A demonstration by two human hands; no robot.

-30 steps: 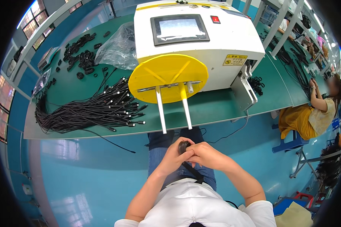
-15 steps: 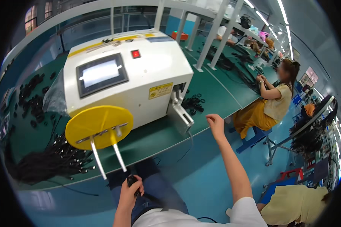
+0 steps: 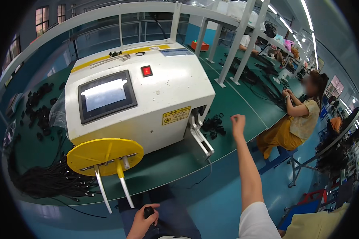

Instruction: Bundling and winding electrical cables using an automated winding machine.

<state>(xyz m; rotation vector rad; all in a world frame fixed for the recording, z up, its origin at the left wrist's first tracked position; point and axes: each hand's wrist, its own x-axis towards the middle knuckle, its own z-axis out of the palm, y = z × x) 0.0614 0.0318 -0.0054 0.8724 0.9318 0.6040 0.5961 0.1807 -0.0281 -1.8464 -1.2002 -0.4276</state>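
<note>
Low in front of my lap, my left hand (image 3: pixel 144 222) is closed around a bundle of black cable (image 3: pixel 148 212), mostly hidden in the palm, with the index finger stretched out. My right arm reaches forward, and my right hand (image 3: pixel 238 124) hovers at the table's edge with its fingers pinched together; whatever lies in them is hidden. A pile of small black rings (image 3: pixel 214 126) lies on the table just left of that hand. Between my hands stands a white machine (image 3: pixel 155 95) with a screen (image 3: pixel 105 96), a metal guide arm (image 3: pixel 201 137) and a yellow disc with two prongs (image 3: pixel 105 153).
Many black cables (image 3: pixel 54 181) lie on the green table (image 3: pixel 175 161) at the left, with more black rings (image 3: pixel 40 109) behind them. A seated co-worker (image 3: pixel 303 115) handles cables at the right. White posts (image 3: pixel 237 47) rise from the table.
The view has shifted, so the machine sits lower. My right hand has moved forward past the guide arm, toward the ring pile. My left index finger has straightened.
</note>
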